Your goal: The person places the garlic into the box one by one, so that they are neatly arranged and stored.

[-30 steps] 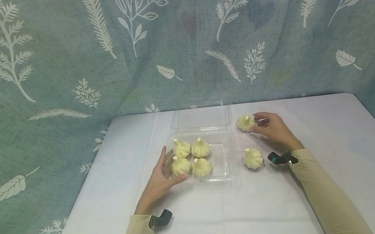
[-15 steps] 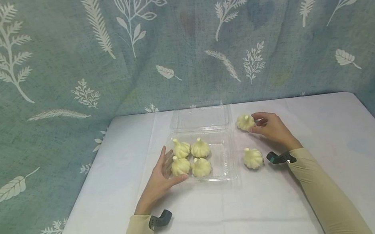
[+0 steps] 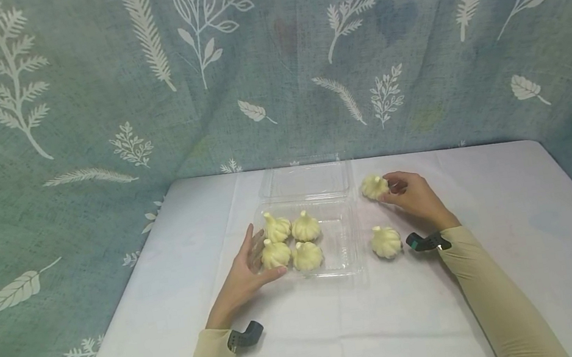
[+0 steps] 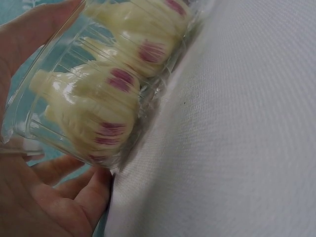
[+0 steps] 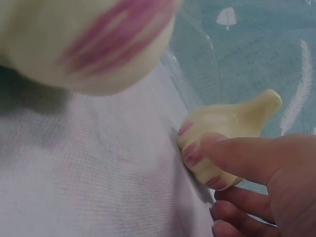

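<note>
A clear plastic clamshell container lies open on the table with several pale garlic bulbs in its left and middle part. My left hand holds its front left corner, thumb along the front and fingers by the left side; the left wrist view shows the bulbs through the clear wall. Right of the container, my right hand grips a garlic bulb with purple streaks. Its thumb presses the bulb's side while the other fingers curl at its lower edge. The bulb appears to rest on the cloth.
Nearer me, another garlic bulb stands on the white tablecloth, right of the container. The container's transparent lid lies folded back toward the patterned curtain, which hangs behind the table.
Almost nothing differs. Both hands keep their places, the right one at the far bulb and the left one at the container, apart from a very slight shift of the right hand.
</note>
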The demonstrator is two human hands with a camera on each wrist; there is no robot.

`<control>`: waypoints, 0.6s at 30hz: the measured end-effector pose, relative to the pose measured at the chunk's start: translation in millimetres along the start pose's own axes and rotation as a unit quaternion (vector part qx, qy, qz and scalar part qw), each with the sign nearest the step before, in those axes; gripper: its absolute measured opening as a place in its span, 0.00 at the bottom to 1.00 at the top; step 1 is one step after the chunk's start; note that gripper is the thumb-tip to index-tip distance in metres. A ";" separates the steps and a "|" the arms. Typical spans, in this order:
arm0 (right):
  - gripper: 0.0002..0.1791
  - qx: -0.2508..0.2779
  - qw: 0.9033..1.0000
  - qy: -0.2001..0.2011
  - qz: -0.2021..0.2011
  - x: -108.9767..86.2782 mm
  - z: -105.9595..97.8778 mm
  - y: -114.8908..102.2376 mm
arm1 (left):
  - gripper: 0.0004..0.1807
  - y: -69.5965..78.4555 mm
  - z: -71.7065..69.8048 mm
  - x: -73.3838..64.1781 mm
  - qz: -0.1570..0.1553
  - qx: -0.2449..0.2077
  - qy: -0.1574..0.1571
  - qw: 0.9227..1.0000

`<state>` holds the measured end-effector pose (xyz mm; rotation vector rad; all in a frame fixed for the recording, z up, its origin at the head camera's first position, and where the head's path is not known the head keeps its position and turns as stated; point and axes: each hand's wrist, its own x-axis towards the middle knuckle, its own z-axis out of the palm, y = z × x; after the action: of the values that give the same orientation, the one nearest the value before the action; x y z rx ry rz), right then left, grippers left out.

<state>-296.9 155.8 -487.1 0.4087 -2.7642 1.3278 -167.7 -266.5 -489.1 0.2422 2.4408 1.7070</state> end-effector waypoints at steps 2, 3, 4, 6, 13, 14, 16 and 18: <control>0.28 -0.001 1.000 0.004 -0.002 0.0 0.2 0.3 | 0.69 0.5 -0.2 -0.4 -0.002 -0.001 0.000 1.000; 0.27 -0.002 1.000 0.005 -0.002 -0.1 0.3 0.3 | 0.69 0.8 -0.3 -0.6 -0.003 -0.001 0.000 1.000; 0.26 -0.003 1.000 0.006 0.000 -0.1 0.2 0.8 | 0.69 1.0 -0.3 -0.7 -0.004 0.000 0.001 1.000; 0.25 -0.002 1.000 0.005 0.004 -0.1 -0.3 1.6 | 0.69 1.4 -0.2 -0.7 -0.005 0.001 0.002 1.000; 0.38 0.019 1.000 -0.015 0.003 0.8 -2.4 0.8 | 0.69 0.2 0.0 0.1 -0.007 0.002 0.003 1.000; 0.40 0.022 1.000 -0.017 -0.001 1.1 -2.4 0.7 | 0.69 0.0 -0.1 0.1 -0.007 0.002 0.003 1.000; 0.41 0.024 0.999 -0.022 -0.010 2.2 -2.4 0.6 | 0.69 0.3 -0.3 0.0 -0.007 0.001 0.003 1.000; 0.41 0.023 0.999 -0.030 -0.015 3.3 -2.2 0.9 | 0.69 0.4 -0.3 -0.3 -0.007 0.001 0.003 1.000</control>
<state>-300.4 157.3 -485.9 0.4975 -2.7688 1.3974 -167.5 -266.7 -488.6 0.2205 2.4428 1.7024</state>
